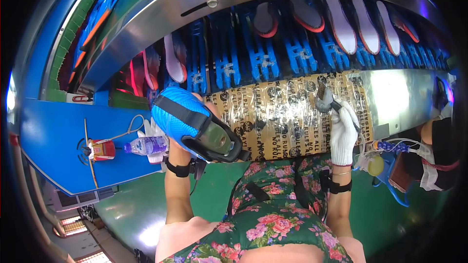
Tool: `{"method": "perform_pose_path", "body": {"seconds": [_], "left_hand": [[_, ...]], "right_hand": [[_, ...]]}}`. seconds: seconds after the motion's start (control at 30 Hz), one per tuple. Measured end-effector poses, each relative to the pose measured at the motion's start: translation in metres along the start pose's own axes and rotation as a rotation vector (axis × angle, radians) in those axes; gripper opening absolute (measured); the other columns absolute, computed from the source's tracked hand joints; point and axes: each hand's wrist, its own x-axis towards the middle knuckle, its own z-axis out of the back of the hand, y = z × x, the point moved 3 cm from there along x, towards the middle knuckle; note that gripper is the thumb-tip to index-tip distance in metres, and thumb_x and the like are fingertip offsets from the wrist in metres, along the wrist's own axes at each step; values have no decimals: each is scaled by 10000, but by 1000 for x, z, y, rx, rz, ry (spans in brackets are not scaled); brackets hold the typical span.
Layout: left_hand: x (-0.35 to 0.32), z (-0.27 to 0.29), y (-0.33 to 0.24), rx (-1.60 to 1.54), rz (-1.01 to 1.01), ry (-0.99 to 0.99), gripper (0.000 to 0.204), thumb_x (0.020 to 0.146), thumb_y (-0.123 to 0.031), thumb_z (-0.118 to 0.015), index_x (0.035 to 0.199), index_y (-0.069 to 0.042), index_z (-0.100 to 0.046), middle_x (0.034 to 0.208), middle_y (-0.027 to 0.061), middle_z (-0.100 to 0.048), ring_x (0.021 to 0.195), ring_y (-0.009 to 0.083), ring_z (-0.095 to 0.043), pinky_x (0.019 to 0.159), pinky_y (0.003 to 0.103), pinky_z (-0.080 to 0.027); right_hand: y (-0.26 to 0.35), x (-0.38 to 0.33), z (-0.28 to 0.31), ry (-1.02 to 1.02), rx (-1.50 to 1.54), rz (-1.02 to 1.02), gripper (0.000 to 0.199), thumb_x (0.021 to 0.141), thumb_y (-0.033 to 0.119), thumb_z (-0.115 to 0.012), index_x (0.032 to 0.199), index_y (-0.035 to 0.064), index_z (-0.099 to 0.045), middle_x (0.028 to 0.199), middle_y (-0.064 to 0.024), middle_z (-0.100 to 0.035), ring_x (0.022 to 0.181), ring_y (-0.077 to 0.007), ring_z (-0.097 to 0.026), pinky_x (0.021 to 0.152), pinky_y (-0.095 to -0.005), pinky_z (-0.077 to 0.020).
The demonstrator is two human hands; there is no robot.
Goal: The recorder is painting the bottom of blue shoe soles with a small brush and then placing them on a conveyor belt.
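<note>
Blue shoe, raised over the left end of the tape-covered ledge, looks stiff yet fairly light, best held around its textured sides, where the partly hidden left hand's fingers grip, the right hand's clamping a brush.

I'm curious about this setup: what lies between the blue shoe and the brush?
In the head view, brown covering with dark printing and blotches lies between the blue shoe and the brush.

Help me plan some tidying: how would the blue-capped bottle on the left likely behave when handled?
The bottle would probably roll if laid loose on its side, as its body looks round. Its smooth, clear plastic may feel slippery and dent under a squeeze.
</note>
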Motion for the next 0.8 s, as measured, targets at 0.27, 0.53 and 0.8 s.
{"method": "perform_pose_path", "body": {"seconds": [0.27,0.53,0.8], "left_hand": [[8,-11,-2,1,-95,53,337,1003,-273,-636,1259,-96,-507,934,265,-617,810,339,-666,689,393,-598],[22,-4,0,51,-212,306,441,1020,-327,-619,1408,-218,-441,883,250,-605,759,338,-615,640,385,-557],[7,-13,1,-126,-275,246,416,978,-241,-664,1318,-153,-441,877,256,-578,805,377,-655,685,502,-625]], "right_hand": [[-4,2,1,4,-37,-3,303,950,17,-660,1239,-73,-653,1172,-171,-688,913,-197,-652,777,-288,-510],[-7,4,-7,-25,-62,-33,317,964,5,-632,1270,-78,-633,1238,-195,-675,923,-187,-652,772,-278,-520],[-9,6,-3,-27,-68,-44,304,965,6,-631,1256,-80,-637,1239,-195,-675,915,-177,-650,764,-266,-521]]}}
